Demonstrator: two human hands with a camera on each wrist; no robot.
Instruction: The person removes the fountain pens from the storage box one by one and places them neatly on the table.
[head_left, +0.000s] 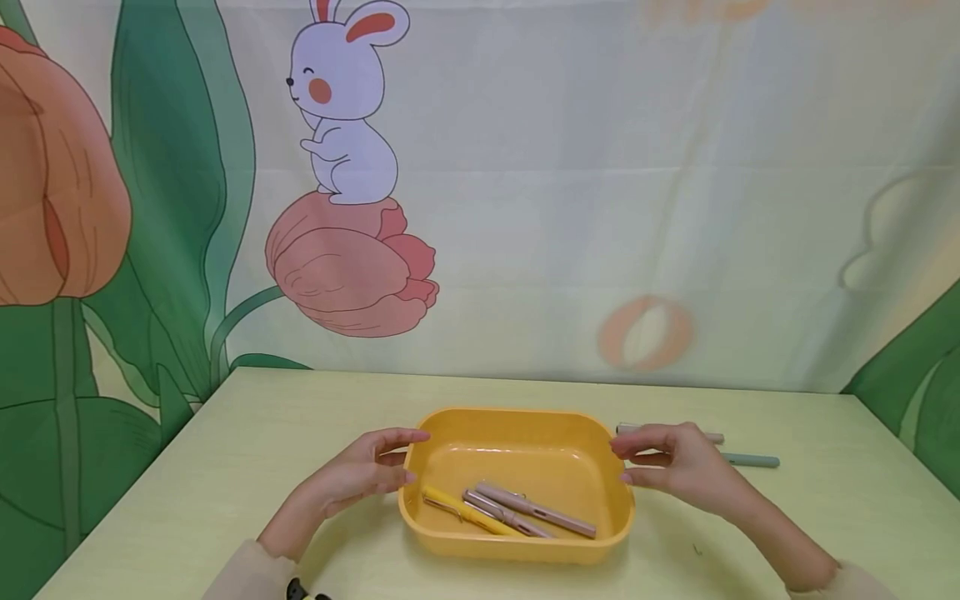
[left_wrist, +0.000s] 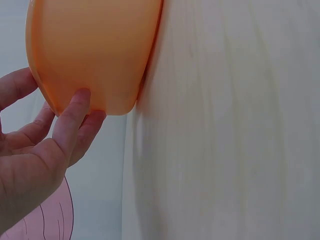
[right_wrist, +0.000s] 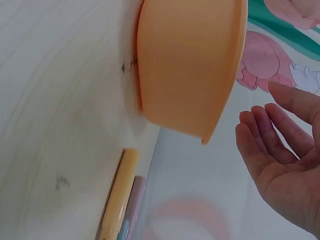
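A yellow-orange plastic tray (head_left: 517,550) with rounded corners sits on the table. In it lie a yellow pen (head_left: 468,512) and two brownish-mauve pens (head_left: 555,518), close together. At the left end my left hand (head_left: 367,471) holds the rim, a finger passing over it; the left wrist view shows the thumb (left_wrist: 72,117) against the outer wall. Beside the right end is my right hand (head_left: 686,467), its fingers bent. The right wrist view shows that hand (right_wrist: 290,170) apart from the tray, with nothing in it.
Right of the tray, partly behind my right hand in the head view, a greyish pen (head_left: 708,436) and a green pen (head_left: 753,460) lie on the table. An orange-yellow pen (right_wrist: 120,195) lies there in the right wrist view. A printed curtain (head_left: 525,208) hangs behind the table.
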